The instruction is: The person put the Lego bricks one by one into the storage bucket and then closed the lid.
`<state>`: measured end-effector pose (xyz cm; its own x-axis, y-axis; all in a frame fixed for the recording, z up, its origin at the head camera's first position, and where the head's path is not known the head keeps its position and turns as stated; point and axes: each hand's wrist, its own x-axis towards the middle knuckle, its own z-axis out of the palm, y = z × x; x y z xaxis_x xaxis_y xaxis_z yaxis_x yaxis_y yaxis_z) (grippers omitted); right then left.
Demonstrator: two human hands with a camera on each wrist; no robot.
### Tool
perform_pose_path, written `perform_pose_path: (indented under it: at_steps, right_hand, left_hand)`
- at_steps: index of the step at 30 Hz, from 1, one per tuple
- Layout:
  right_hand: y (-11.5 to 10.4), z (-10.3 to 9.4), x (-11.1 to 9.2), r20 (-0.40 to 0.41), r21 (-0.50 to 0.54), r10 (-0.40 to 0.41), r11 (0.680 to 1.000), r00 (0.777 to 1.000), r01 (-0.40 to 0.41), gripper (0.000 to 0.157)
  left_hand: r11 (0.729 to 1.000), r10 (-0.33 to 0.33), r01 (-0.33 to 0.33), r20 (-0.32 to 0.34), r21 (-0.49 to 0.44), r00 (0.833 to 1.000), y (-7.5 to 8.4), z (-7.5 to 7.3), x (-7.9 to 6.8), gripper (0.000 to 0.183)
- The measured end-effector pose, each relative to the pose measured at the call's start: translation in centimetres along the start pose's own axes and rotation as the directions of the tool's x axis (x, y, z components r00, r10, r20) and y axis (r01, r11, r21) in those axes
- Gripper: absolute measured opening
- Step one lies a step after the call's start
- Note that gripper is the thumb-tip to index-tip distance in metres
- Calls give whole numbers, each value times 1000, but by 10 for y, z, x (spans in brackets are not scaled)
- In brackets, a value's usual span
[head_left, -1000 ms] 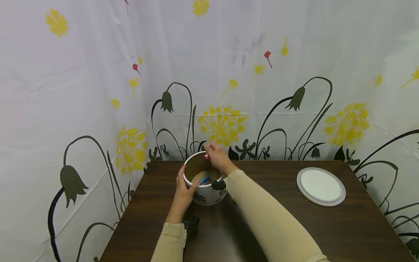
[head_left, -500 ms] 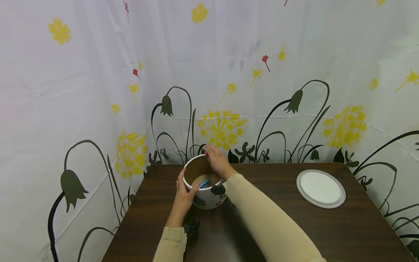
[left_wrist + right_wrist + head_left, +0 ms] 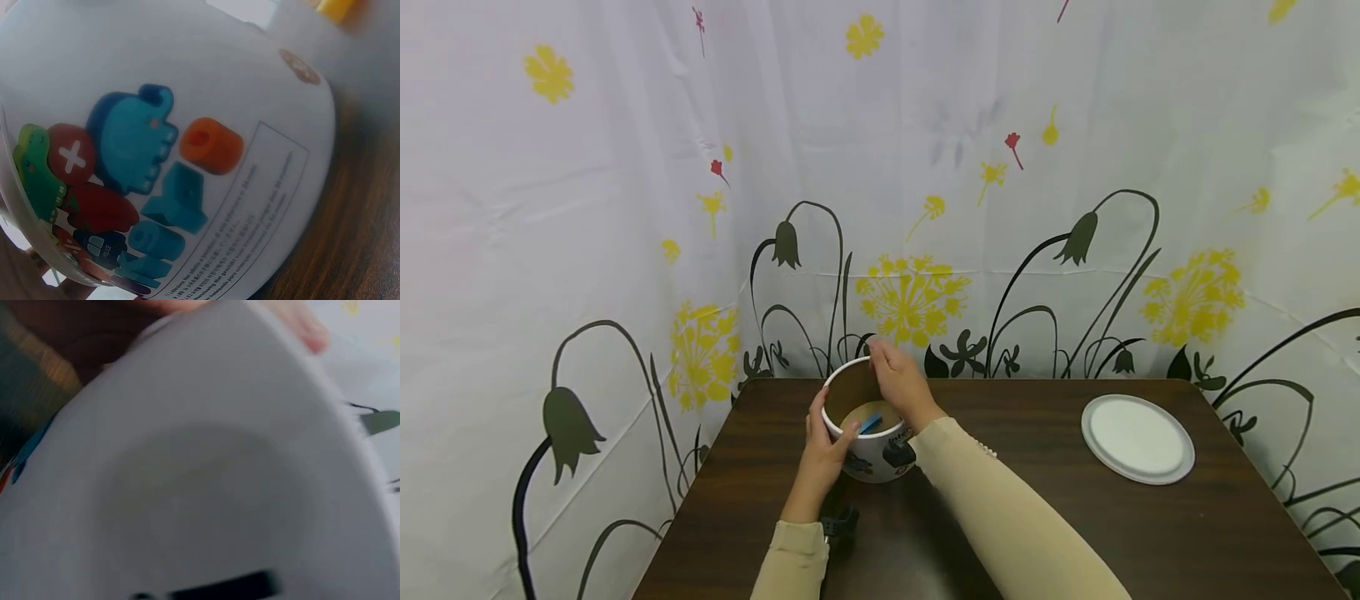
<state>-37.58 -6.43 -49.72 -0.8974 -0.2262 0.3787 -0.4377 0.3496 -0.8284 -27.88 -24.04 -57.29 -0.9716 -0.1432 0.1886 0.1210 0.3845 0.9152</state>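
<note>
A white round tub [image 3: 868, 467] stands on the table, its open top facing up. Toy pictures, including a blue elephant [image 3: 128, 140], are printed on its wall in the left wrist view. My left hand [image 3: 822, 454] grips the tub's near left side, thumb over the rim. At the far right rim, my right hand [image 3: 904, 383] holds the edge with bent fingers; in the right wrist view its fingertips [image 3: 309, 331] show past the rim. A small blue piece [image 3: 871, 424] lies inside on the tan bottom. The right sleeve hides part of the tub's right side.
A white round lid [image 3: 1137, 439] lies flat at the right of the brown table [image 3: 1037, 467]. A flower-print curtain [image 3: 880, 167] hangs right behind the table's back edge. A blurred yellow thing [image 3: 337, 7] shows beyond the tub in the left wrist view.
A bit of pink at my right fingers one second ago no longer shows. That hand has settled lower on the rim. The left hand keeps its grip; the head view has tilted slightly up.
</note>
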Motion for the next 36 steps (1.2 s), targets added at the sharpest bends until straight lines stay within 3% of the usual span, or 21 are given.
perform_pose_path:
  at_steps: [4, 8, 16, 22, 30, 36]
  right_hand:
    - [-4, 0, -6, -46, -123, -114, 987, 992, 107, 42]
    - [-2, 2, -13, -60, -232, -191, 957, 980, 172, 43]
    - [8, 1, -30, -82, -369, -247, 908, 966, 201, 34]
    - [16, 1, -36, -137, -359, -242, 916, 961, 180, 37]
    - [23, -11, -47, -83, -293, -339, 907, 937, 302, 30]
    - [25, -35, -62, -82, -151, -240, 962, 967, 226, 19]
  left_hand:
    - [1000, 1, -2, -2, -8, 1000, 0, 0, 1, 89]
    - [1000, 5, -5, 2, -24, 1000, 0, 0, 1, 89]
    - [1000, -4, 4, -1, -10, 1000, -1, 0, 0, 90]
    - [1000, -10, 10, 1, -15, 1000, -1, 0, 1, 89]
    - [1000, -6, 6, -2, -11, 1000, 0, 0, 1, 89]
    - [1000, -5, 5, -5, -2, 1000, 0, -1, 1, 89]
